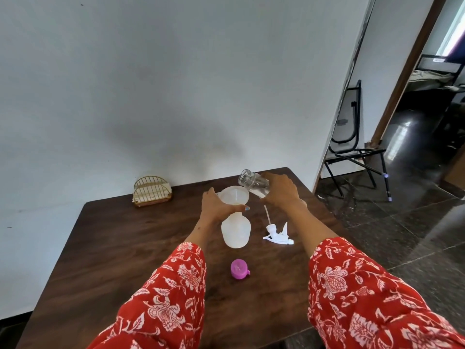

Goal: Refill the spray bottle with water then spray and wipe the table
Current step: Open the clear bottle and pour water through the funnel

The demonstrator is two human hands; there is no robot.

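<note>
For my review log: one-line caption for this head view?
Left hand steadies funnel on spray bottle; right hand tilts water bottle toward it.

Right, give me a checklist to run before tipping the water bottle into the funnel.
1. Funnel seated in the spray bottle neck: ok, it stands in the neck.
2. Left hand steadying the funnel: ok, fingers wrap its rim.
3. Water bottle uncapped: ok, its mouth is open; the purple cap lies on the table.
4. Right hand gripping the water bottle: ok.
5. Mouth over the funnel: cannot tell, it looks to be at the far rim.
6. Sprayer head out of the way: ok, it lies right of the spray bottle.
</note>
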